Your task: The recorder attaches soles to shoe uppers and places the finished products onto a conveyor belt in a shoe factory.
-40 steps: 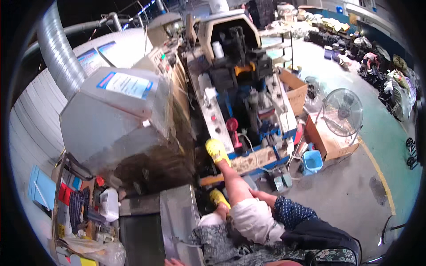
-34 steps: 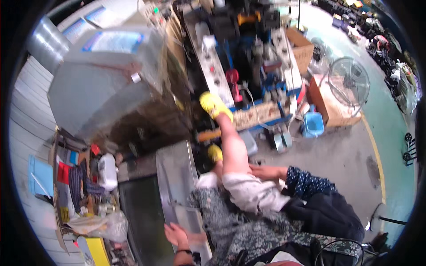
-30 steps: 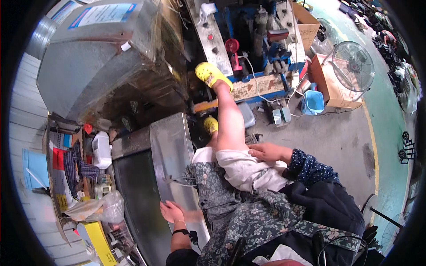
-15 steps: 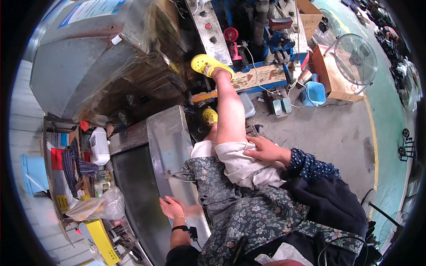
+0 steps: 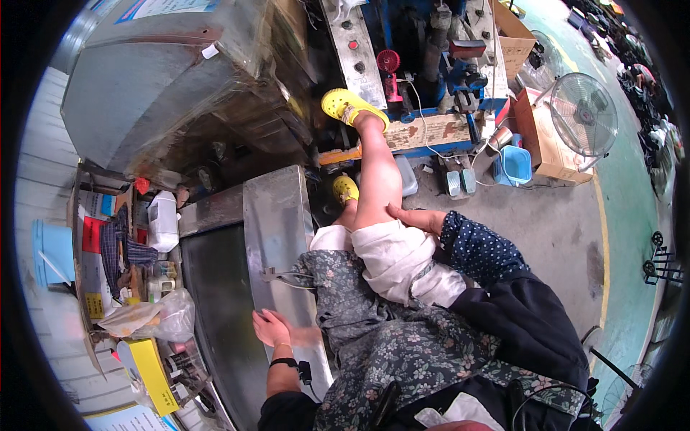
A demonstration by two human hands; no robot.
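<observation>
Landmark: the steel plate [image 5: 277, 208].

Left hand [image 5: 272, 329]: over the plate's left edge, near end, where the dark panel [image 5: 223, 287] begins. Fingers a bit spread, nothing in them. Can't tell if it's touching or just above the steel. Black wristband [image 5: 284, 363] on that arm, with a cord.

Right hand [image 5: 420, 219]: right of the plate, on the person's own right leg [image 5: 377, 176], at the hem of the white shorts [image 5: 399, 266]. Thumb laid along the skin, other fingers mostly hidden; can't tell if they're gripping or just resting. Dotted sleeve [image 5: 481, 248] above the wrist.

Leg runs just right of the plate; its yellow clog [image 5: 352, 108] sits beyond the plate's far end, next to a wood beam [image 5: 424, 133]. Floral apron [image 5: 410, 345] covers the lap, right of the plate's near end.

Left of plate, past the panel: white jug [image 5: 164, 221], clear bag [image 5: 176, 316], yellow box [image 5: 149, 375], blue bucket [image 5: 54, 251].

Well right of plate: blue bin [image 5: 512, 165], floor fan [image 5: 583, 115] by a carton [image 5: 550, 144].

Beyond plate, to its left: grey hood [image 5: 158, 93].
</observation>
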